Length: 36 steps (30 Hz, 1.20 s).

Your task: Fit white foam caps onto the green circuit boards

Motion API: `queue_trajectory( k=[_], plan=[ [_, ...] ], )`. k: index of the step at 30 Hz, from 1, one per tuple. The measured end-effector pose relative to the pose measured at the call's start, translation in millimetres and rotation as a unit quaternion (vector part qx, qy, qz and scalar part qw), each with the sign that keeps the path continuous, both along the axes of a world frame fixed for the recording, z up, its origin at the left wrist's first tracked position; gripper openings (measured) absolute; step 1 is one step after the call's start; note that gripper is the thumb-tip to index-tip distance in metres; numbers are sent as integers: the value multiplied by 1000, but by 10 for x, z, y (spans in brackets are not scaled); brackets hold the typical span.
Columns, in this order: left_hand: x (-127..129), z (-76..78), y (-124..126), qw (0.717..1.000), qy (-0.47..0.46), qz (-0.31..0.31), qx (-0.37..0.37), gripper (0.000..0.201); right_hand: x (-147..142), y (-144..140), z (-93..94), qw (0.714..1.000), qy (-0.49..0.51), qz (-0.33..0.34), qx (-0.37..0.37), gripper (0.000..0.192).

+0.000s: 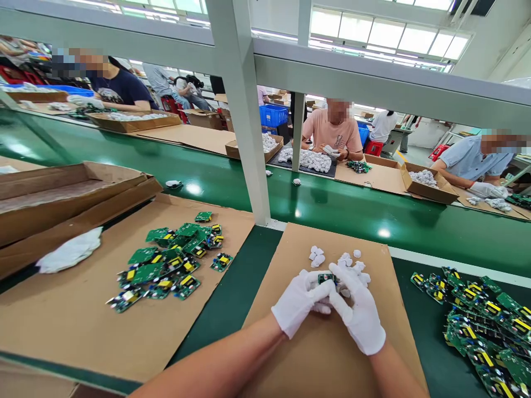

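Both of my hands wear white gloves and meet over a cardboard sheet. Between the fingertips is a small green circuit board [327, 278], partly covered by the gloves. My left hand [296, 301] grips its left side, and my right hand [359, 309] closes on it from the right. Just beyond the fingers lies a pile of small white pieces [360, 271], partly hidden by my right hand. A few more white pieces [317, 256] sit apart to the left of that pile, on the cardboard sheet [327, 354].
Circuit boards are heaped on the left cardboard [166, 265] and on the right [485, 320]. A white glove [70, 251] lies near a long cardboard box [78, 193]. A white post [244, 110] rises ahead. Across the green conveyor [357, 204], several people work at benches.
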<state>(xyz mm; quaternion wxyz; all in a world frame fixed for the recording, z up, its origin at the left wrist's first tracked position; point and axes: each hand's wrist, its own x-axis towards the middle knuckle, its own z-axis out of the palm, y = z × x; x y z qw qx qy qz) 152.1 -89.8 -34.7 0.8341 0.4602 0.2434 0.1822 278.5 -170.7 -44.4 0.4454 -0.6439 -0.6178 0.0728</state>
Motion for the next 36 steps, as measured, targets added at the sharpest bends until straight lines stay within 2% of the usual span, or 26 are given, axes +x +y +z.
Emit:
queue_trajectory(
  k=[3,5,8,12,15,19,23,26,29,32,34,36],
  plan=[
    [-10,19,-5,1000,-4,0,-14,39,-27,15,-55,995,90,-40,-20,41],
    [-12,14,-15,999,-38,-2,-27,41,-50,32,-93,990,131,-40,-35,44],
    [-14,-4,-19,998,-50,-10,-25,39,-61,41,-102,986,158,-31,-51,48],
    [-21,-10,3,999,-41,-11,-27,32,-30,14,-47,983,178,25,-46,51],
    [-20,-1,10,997,-73,-28,-22,29,5,-2,-29,997,79,1,-3,56],
    [-4,4,-33,997,-64,-6,-40,34,20,22,-57,993,-94,-41,60,29],
    [8,11,-62,999,-28,18,-10,35,-10,42,-53,982,-151,-50,102,22],
    [9,25,-40,999,-26,13,13,35,-7,11,-11,994,-97,3,44,29],
    [5,30,-7,999,-34,-11,20,33,25,-27,-2,996,57,72,-25,61],
    [1,-3,4,999,-14,-6,33,33,34,-26,-44,987,145,59,-37,71],
    [3,-41,-2,999,-11,-2,35,32,17,-11,-70,987,143,45,-58,72],
    [8,-71,-9,1000,-20,-6,17,35,0,2,-73,985,141,39,-89,65]
  ],
)
